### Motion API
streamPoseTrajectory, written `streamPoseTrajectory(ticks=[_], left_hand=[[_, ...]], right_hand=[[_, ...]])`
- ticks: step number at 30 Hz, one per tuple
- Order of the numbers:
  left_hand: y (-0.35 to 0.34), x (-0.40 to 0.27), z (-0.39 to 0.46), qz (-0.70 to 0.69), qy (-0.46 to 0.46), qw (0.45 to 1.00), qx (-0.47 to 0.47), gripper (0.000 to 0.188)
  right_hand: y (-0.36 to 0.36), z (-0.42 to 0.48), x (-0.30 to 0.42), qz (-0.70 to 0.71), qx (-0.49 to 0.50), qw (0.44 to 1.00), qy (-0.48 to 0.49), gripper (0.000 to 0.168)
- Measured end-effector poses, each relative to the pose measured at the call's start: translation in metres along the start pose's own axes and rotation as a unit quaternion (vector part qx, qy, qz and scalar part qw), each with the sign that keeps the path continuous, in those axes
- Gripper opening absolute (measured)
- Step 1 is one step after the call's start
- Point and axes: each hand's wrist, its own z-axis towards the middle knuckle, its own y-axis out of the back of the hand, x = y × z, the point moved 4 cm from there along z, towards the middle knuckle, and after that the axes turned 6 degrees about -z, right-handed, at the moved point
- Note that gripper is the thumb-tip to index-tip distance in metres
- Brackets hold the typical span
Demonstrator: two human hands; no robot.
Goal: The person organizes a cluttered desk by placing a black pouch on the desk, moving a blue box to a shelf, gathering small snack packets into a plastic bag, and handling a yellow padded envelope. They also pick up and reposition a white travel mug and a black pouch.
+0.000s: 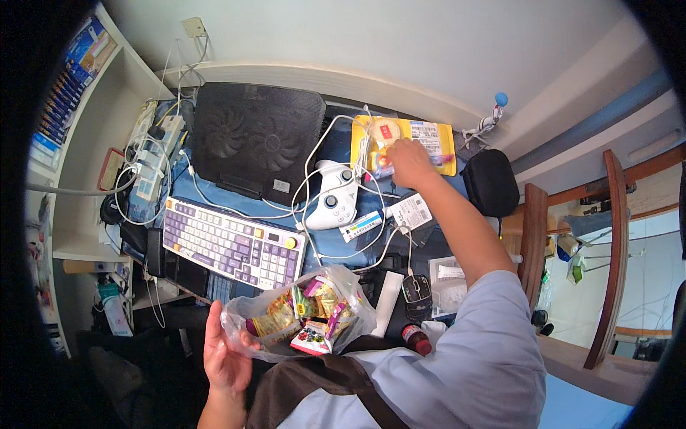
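My left hand holds the rim of a translucent plastic bag, its thumb inside and its fingers outside. Several wrapped snacks fill the bag, among them a white-and-red packet and yellow-and-purple packets. At the back right, my right hand is over a yellow padded mailer. Colourful wrapping shows on both sides of that hand, but its fingertips are hidden, so the grip is unclear. Just behind the hand, a round wafer-like snack with a red label lies on the mailer.
A laptop cooling pad, a keyboard and a white game controller occupy the desk. Loose white cables loop around the controller. To the right are a black case, a computer mouse and a small dark bottle.
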Motion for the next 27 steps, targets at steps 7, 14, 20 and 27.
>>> streamPoseTrajectory(ticks=[7,14,20,27], left_hand=[[0.001,0.000,0.004,-0.039,-0.009,0.999,-0.015,0.065],[-0.004,-0.001,0.004,-0.035,0.001,0.999,-0.017,0.064],[0.001,0.002,0.002,-0.006,0.002,1.000,-0.017,0.067],[-0.001,0.002,-0.005,-0.012,-0.003,0.999,-0.031,0.069]], right_hand=[[0.007,0.036,-0.060,0.087,0.086,0.942,-0.312,0.031],[-0.042,0.067,-0.057,0.189,0.163,0.881,-0.401,0.069],[-0.092,0.079,-0.080,0.259,0.186,0.860,-0.399,0.073],[-0.050,0.069,-0.064,0.287,0.133,0.838,-0.445,0.063]])
